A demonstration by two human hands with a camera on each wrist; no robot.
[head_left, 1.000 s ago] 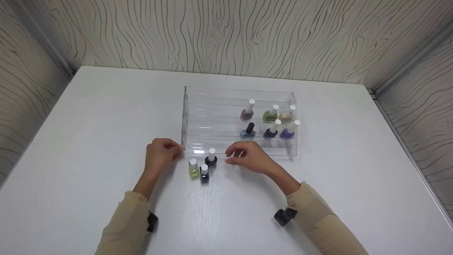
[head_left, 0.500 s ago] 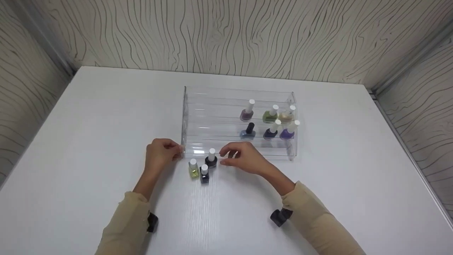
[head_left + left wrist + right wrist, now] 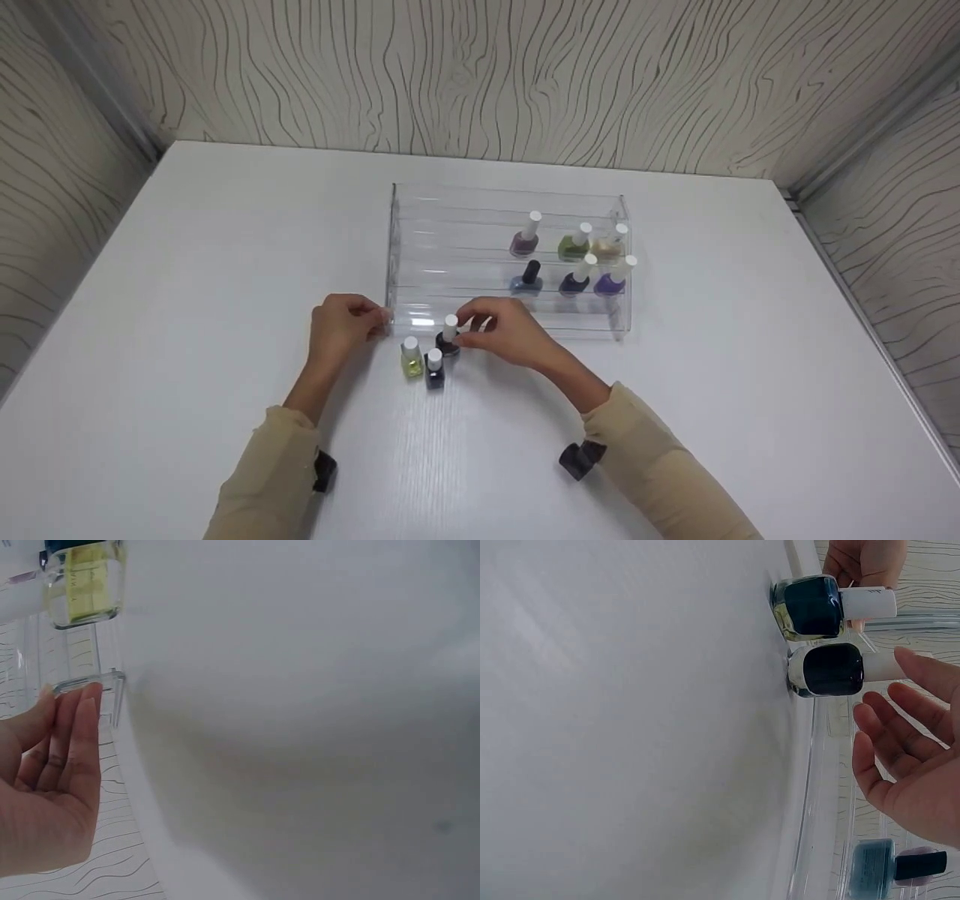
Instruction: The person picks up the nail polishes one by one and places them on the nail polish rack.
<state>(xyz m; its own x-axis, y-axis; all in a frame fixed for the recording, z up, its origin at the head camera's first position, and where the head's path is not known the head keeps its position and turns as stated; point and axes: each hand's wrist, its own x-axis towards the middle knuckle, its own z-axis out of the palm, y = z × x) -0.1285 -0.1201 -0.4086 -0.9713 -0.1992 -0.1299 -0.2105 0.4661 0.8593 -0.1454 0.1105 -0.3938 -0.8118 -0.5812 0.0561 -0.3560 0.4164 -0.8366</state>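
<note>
In the head view, my left hand [image 3: 343, 324] pinches the front left corner of a clear tiered acrylic rack [image 3: 435, 300]. The left wrist view has its thumb and fingertips at the rack's edge. My right hand [image 3: 504, 330] is at a dark nail polish bottle [image 3: 447, 346] with a white cap, standing before the rack. Seen from the right wrist, the thumb [image 3: 922, 671] overlaps this bottle's cap [image 3: 881, 666], while the other fingers are loosely bent below it. Beside it stand a yellowish nail polish bottle [image 3: 412, 365] and another dark one [image 3: 435, 375].
Several nail polish bottles stand on the rack's right side, among them a purple one [image 3: 610, 283], a green one [image 3: 574, 246] and a blue one with a black cap [image 3: 527, 283]. The white table [image 3: 225, 225] ends at a wood-patterned wall [image 3: 457, 75].
My right hand has moved left, from beside the dark bottle up to its cap. The left hand stays at the rack's corner, and the bottles have kept their places.
</note>
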